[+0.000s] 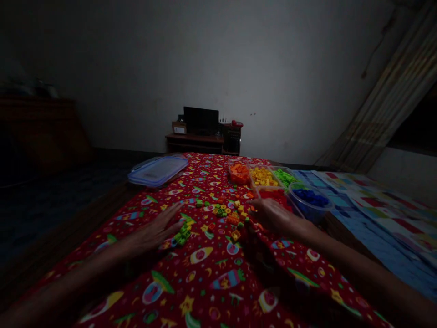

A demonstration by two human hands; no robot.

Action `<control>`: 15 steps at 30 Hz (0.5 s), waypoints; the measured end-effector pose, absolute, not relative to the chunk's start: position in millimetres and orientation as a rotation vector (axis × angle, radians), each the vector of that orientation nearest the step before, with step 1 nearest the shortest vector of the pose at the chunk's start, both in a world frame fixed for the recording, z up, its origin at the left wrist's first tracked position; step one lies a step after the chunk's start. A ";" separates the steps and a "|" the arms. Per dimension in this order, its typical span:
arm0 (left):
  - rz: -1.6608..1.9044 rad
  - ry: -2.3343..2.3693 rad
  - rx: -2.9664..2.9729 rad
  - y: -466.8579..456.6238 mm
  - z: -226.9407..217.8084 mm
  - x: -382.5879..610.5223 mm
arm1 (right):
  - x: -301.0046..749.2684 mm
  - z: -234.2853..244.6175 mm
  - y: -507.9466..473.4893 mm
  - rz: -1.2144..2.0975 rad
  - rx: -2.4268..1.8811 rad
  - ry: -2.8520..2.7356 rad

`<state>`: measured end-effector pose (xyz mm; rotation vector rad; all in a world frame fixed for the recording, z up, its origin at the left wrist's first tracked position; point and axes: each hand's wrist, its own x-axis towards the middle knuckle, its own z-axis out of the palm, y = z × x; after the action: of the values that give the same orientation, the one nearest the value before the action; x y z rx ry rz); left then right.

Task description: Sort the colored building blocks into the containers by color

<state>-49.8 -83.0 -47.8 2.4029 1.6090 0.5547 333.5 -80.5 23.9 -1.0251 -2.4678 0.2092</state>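
Observation:
My left hand (159, 231) lies low over the red patterned cloth, fingers stretched out and holding nothing. Right beside its fingertips is a small cluster of green and yellow-green toy bricks (183, 233). On the right, my right hand (273, 215) reaches to the edge of a loose pile of bricks, its fingers curled together and pointing down. What they hold, if anything, is hidden. In the pile, between my hands, lie orange bricks (233, 219), yellow bricks (241, 209) and green bricks (199, 203).
Behind my right hand stands a clear divided tray with orange (239, 173), yellow (263, 176), green (286, 177) and red bricks (273, 196). A round tub (312, 205) holds blue bricks. Blue-rimmed lids (159, 171) lie at the far left of the table.

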 end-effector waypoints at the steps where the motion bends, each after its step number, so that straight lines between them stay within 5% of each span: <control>1: 0.515 1.611 2.423 -97.0 -59.1 -51.3 | 331.9 8.3 -96.7 0.125 -0.971 -2.498; 7: 0.628 1.640 2.550 -124.5 -80.6 -10.6 | 301.6 -55.2 -133.3 -0.010 -1.230 -2.479; 15: 0.883 1.438 2.397 -70.5 -57.6 56.4 | 285.1 -47.8 -113.8 0.069 -1.053 -2.513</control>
<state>56.4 -70.5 -57.6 2.3966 1.4383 0.8829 285.1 -113.8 -47.8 -1.0531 -2.5129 0.0686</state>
